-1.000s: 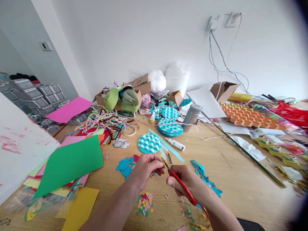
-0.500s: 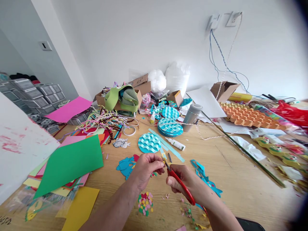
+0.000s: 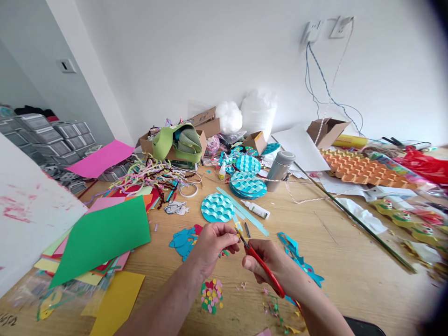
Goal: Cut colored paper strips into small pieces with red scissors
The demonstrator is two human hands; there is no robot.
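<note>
My right hand [image 3: 268, 261] is closed around the red handles of a pair of scissors [image 3: 264, 267], whose blades point up and left toward my other hand. My left hand [image 3: 217, 245] pinches a small yellow piece of paper [image 3: 238, 234] between thumb and fingers, right at the scissor tips. Just below my hands lies a pile of small coloured paper dots [image 3: 212, 295]. Left of my left hand are blue paper fish [image 3: 182, 242], partly hidden by it. Blue paper scraps [image 3: 294, 252] lie beyond my right hand.
A blue disc with wavy paper strips [image 3: 217, 208] and a glue bottle [image 3: 257, 209] lie ahead. A grey flask [image 3: 280, 170] stands behind. Green card [image 3: 105, 242] and yellow card [image 3: 119, 303] are at left. A long green stick [image 3: 367, 228] crosses the right side.
My right hand and the scissors have shifted very slightly to the right. My left hand stays in place with the yellow paper.
</note>
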